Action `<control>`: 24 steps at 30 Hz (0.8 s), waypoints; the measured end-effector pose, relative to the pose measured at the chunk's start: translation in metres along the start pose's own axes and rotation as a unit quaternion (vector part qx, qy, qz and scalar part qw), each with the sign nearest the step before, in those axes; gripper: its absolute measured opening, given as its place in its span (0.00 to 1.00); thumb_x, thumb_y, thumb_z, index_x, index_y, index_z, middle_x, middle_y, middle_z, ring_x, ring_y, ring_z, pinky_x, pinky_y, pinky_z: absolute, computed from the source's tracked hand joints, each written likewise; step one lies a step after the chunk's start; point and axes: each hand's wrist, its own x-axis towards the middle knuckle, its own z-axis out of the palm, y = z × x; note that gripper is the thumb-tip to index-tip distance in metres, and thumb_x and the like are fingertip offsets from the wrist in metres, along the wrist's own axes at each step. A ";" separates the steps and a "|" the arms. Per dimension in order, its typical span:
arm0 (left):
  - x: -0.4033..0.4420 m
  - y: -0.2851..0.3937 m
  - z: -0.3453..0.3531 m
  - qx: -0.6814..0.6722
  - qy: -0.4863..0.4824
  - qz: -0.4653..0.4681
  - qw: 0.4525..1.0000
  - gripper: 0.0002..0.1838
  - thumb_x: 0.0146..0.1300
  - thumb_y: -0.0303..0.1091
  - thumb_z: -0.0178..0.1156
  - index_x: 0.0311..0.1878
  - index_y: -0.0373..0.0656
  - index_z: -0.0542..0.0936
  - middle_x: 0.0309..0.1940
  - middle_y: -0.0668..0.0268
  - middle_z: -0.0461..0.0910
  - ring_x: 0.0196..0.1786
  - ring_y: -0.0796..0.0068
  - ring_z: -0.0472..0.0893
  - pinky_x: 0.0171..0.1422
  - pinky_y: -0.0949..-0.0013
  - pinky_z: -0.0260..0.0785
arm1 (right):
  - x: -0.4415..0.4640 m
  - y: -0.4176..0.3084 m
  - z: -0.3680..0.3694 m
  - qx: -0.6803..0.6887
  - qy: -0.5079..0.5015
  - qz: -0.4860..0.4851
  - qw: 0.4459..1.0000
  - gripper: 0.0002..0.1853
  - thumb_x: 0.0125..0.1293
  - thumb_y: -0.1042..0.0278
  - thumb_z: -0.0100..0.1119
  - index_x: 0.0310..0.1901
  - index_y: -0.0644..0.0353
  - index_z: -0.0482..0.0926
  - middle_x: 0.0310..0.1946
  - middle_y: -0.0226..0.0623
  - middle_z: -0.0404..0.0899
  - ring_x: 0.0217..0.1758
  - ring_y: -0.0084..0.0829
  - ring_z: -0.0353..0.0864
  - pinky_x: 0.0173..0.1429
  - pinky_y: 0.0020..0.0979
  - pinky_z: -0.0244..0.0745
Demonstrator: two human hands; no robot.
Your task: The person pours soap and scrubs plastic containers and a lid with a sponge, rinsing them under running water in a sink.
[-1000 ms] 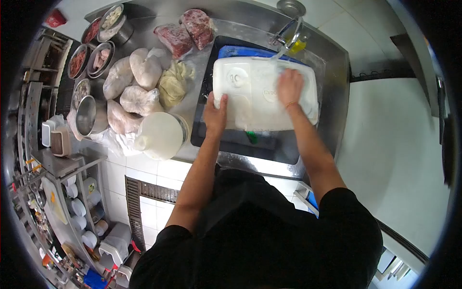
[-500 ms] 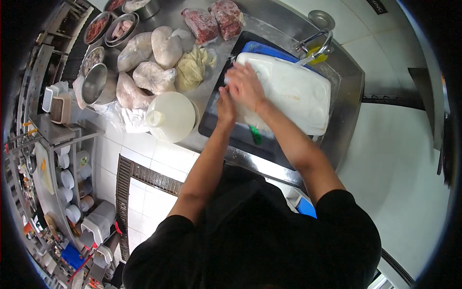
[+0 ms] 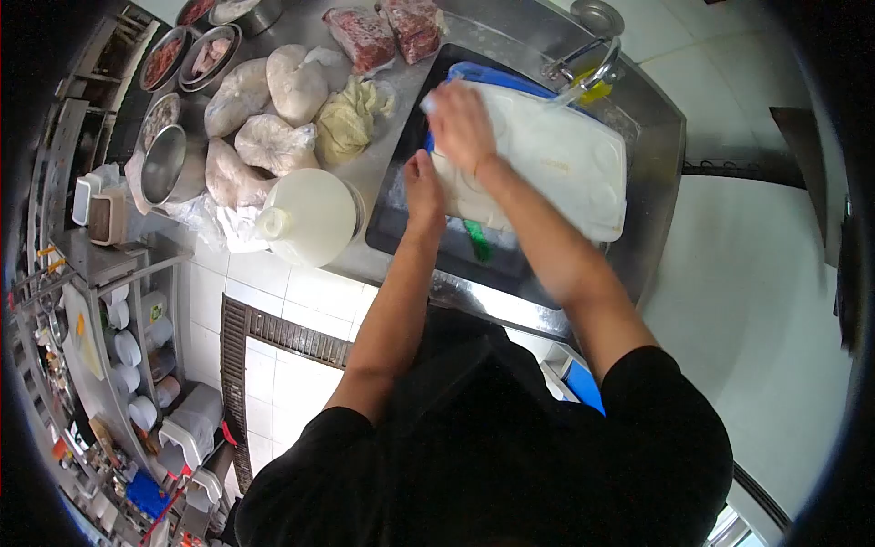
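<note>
A large white plastic lid (image 3: pixel 556 169) with raised lettering lies slanted in the sink, over a blue piece (image 3: pixel 501 76) and a black tray (image 3: pixel 401 205). My left hand (image 3: pixel 425 190) is closed at the lid's near left edge, thumb up, its other fingers partly hidden. Blurred by motion, my right hand (image 3: pixel 462 128) presses over the lid's far left corner with curled fingers. Something small and pale shows at its fingertips, too smeared to name. A green scrubbing piece (image 3: pixel 477 241) lies on the black tray beside the lid's near edge.
A faucet (image 3: pixel 588 80) stands at the sink's far right. Left of the sink are a big white jug (image 3: pixel 312 219), a crumpled yellowish cloth (image 3: pixel 346 118), bagged pale meat (image 3: pixel 276 144), red frozen meat (image 3: pixel 360 39) and metal bowls (image 3: pixel 170 164). Shelving (image 3: pixel 118 273) stands at far left.
My right hand has slid away from my left hand, toward the lid's far left corner. My left hand stays near the same edge. The whole view has shifted slightly.
</note>
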 end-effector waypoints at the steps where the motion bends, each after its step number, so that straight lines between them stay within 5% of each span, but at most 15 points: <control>1: 0.003 -0.004 -0.001 -0.014 0.013 0.000 1.000 0.32 0.82 0.61 0.49 0.65 0.36 0.76 0.58 0.57 0.82 0.59 0.67 0.80 0.64 0.65 0.73 | -0.022 -0.021 -0.015 0.022 -0.054 -0.003 0.998 0.21 0.73 0.61 0.56 0.62 0.62 0.80 0.68 0.50 0.77 0.76 0.53 0.69 0.82 0.59 0.58; 2: -0.006 0.008 -0.002 -0.164 -0.036 -0.049 0.984 0.38 0.82 0.66 0.43 0.64 0.35 0.76 0.60 0.56 0.82 0.60 0.63 0.82 0.65 0.62 0.74 | -0.042 -0.038 -0.027 0.068 -0.070 -0.005 0.995 0.21 0.73 0.63 0.57 0.63 0.62 0.80 0.69 0.50 0.76 0.78 0.55 0.67 0.84 0.59 0.55; 3: 0.005 0.006 -0.005 -0.184 0.027 -0.124 0.975 0.41 0.81 0.70 0.41 0.64 0.36 0.77 0.59 0.56 0.82 0.59 0.61 0.83 0.66 0.60 0.75 | -0.054 -0.055 -0.045 0.117 -0.069 0.019 0.991 0.21 0.72 0.66 0.58 0.63 0.63 0.80 0.69 0.51 0.75 0.78 0.55 0.66 0.83 0.58 0.56; 5: 0.038 -0.010 -0.019 -0.231 -0.014 -0.145 0.962 0.41 0.80 0.69 0.43 0.66 0.35 0.77 0.59 0.55 0.83 0.59 0.62 0.83 0.64 0.59 0.76 | -0.074 -0.073 -0.073 0.120 -0.064 0.044 0.990 0.21 0.72 0.68 0.59 0.65 0.64 0.79 0.69 0.48 0.75 0.79 0.53 0.66 0.83 0.55 0.59; 8: 0.000 0.045 -0.003 -0.215 -0.144 -0.152 0.954 0.36 0.79 0.63 0.54 0.64 0.34 0.78 0.57 0.54 0.84 0.57 0.62 0.84 0.63 0.58 0.77 | -0.098 -0.065 -0.088 0.140 -0.058 0.019 0.988 0.21 0.68 0.73 0.62 0.63 0.64 0.81 0.68 0.43 0.77 0.78 0.49 0.69 0.82 0.53 0.63; 11: 0.028 0.026 -0.004 0.001 -0.172 -0.044 0.984 0.34 0.76 0.60 0.62 0.65 0.34 0.78 0.54 0.56 0.86 0.55 0.59 0.87 0.59 0.59 0.79 | -0.120 -0.026 -0.102 0.131 -0.062 -0.002 0.989 0.21 0.66 0.76 0.64 0.61 0.63 0.82 0.67 0.40 0.78 0.76 0.47 0.72 0.81 0.51 0.65; 15: 0.026 0.041 0.007 -0.016 -0.108 -0.104 0.989 0.25 0.76 0.48 0.65 0.60 0.33 0.80 0.52 0.58 0.86 0.52 0.65 0.86 0.57 0.62 0.78 | -0.120 -0.014 -0.093 0.087 -0.016 0.074 0.993 0.24 0.67 0.75 0.59 0.65 0.62 0.78 0.67 0.45 0.77 0.75 0.51 0.73 0.81 0.53 0.65; 17: 0.055 0.009 -0.006 -0.087 -0.166 -0.119 0.975 0.25 0.77 0.48 0.64 0.60 0.34 0.80 0.51 0.58 0.86 0.51 0.65 0.86 0.57 0.61 0.78 | -0.094 -0.047 -0.067 0.101 0.055 0.156 0.981 0.26 0.70 0.72 0.56 0.70 0.63 0.74 0.69 0.48 0.75 0.76 0.54 0.71 0.81 0.54 0.63; 19: 0.058 0.013 -0.012 -0.118 -0.182 -0.129 0.968 0.25 0.77 0.48 0.64 0.60 0.33 0.80 0.51 0.59 0.86 0.51 0.64 0.86 0.58 0.60 0.79 | -0.086 -0.077 -0.055 0.101 -0.005 0.103 0.989 0.27 0.72 0.70 0.53 0.72 0.62 0.70 0.71 0.51 0.74 0.77 0.57 0.68 0.83 0.56 0.60; 24: 0.021 0.041 -0.003 -0.051 -0.112 -0.086 0.989 0.26 0.76 0.48 0.66 0.60 0.32 0.79 0.51 0.57 0.86 0.49 0.64 0.87 0.57 0.60 0.80 | -0.136 -0.040 -0.094 0.048 -0.095 0.100 0.989 0.20 0.72 0.65 0.56 0.64 0.58 0.79 0.72 0.38 0.75 0.80 0.40 0.68 0.87 0.58 0.50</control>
